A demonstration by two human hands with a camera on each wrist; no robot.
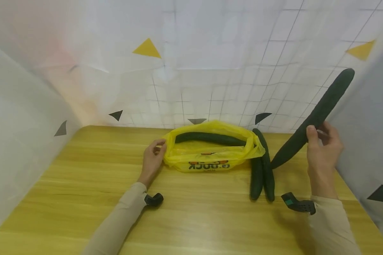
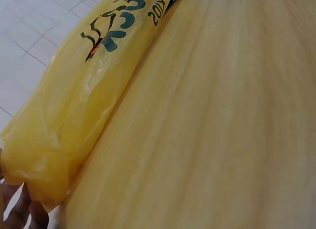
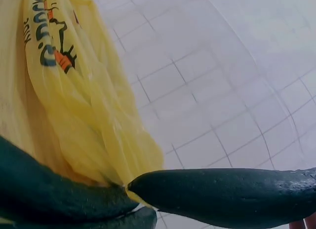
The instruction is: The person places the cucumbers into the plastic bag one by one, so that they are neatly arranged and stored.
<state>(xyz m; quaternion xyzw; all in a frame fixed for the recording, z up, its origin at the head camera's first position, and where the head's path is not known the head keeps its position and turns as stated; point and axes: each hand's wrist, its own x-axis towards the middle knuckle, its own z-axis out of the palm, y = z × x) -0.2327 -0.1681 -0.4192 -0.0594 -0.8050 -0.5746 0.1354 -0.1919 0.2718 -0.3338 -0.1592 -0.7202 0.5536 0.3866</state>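
Note:
A long dark green cucumber (image 1: 316, 115) slants upward in my right hand (image 1: 323, 152), gripped between thumb and fingers near its middle. Its lower tip points toward two more cucumbers (image 1: 256, 177) lying side by side on the table, just right of the yellow plastic bag (image 1: 207, 166). The bag's mouth gapes upward, and one cucumber (image 1: 210, 137) lies lengthwise inside. At the bag's left end, my left hand (image 1: 154, 156) pinches the rim. In the left wrist view its fingers (image 2: 19, 209) show at the bag's bottom corner, partly out of frame.
The wooden table (image 1: 194, 219) reaches back to a white gridded sheet (image 1: 204, 88) with yellow and black triangles. Pale side walls (image 1: 19, 124) stand left and right. A black wrist mount (image 1: 154, 200) sits on each sleeve.

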